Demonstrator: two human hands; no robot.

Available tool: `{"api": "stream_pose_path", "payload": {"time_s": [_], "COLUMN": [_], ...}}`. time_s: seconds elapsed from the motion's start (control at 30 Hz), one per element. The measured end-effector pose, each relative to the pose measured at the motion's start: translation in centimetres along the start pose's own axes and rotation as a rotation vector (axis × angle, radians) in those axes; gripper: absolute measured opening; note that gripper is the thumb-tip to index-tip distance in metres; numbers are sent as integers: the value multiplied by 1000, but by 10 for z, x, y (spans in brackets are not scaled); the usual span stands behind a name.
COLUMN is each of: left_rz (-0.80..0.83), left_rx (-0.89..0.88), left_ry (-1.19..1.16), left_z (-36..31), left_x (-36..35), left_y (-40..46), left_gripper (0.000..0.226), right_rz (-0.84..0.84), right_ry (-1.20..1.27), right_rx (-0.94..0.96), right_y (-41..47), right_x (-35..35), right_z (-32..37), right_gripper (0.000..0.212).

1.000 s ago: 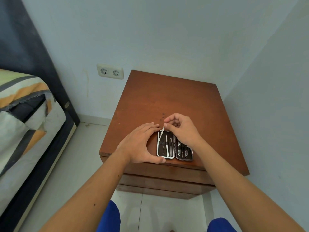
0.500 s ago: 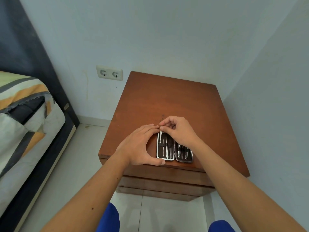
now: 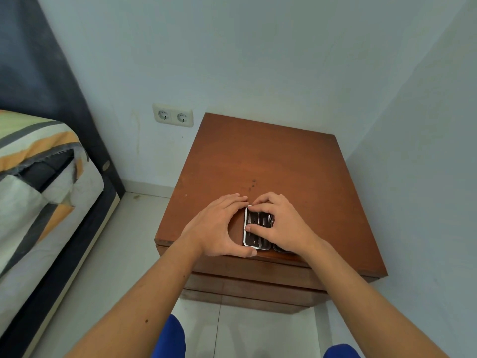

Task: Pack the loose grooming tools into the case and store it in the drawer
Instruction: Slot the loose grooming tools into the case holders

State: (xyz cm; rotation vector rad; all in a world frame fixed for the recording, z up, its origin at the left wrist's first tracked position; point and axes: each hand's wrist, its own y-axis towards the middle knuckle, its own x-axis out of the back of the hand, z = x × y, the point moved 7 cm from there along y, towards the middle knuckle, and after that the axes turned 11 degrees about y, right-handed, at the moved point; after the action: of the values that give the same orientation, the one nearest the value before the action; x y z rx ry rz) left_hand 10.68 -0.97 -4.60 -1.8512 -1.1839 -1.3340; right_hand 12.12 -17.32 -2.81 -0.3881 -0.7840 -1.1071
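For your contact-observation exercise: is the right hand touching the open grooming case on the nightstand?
Touching. The head view shows the right hand lying on the open case, thumb and fingers pressed onto its inside.

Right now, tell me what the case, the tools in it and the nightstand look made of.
Case: dark lining inside a pale glossy rim, probably plastic or metal; unclear which.
Tools: thin, shiny silver, likely steel.
Nightstand: reddish-brown wood or veneer, with a smooth satin sheen and faint grain.
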Motion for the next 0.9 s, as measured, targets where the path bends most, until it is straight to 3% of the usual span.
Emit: {"api": "stream_pose_path", "payload": {"time_s": [0.57, 0.9], "left_rz": [-30, -22], "left_rx": [-1, 2], "left_ry": [-23, -24], "left_z": [1, 1], "left_x": [0, 0], "left_y": [-1, 0], "left_gripper": [123, 125], "right_rz": [39, -176], "right_ry": [9, 57], "right_rx": [42, -93], "right_y": [-17, -40], "right_x": [-3, 51], "right_z": [5, -22], "right_gripper": [48, 39]}}
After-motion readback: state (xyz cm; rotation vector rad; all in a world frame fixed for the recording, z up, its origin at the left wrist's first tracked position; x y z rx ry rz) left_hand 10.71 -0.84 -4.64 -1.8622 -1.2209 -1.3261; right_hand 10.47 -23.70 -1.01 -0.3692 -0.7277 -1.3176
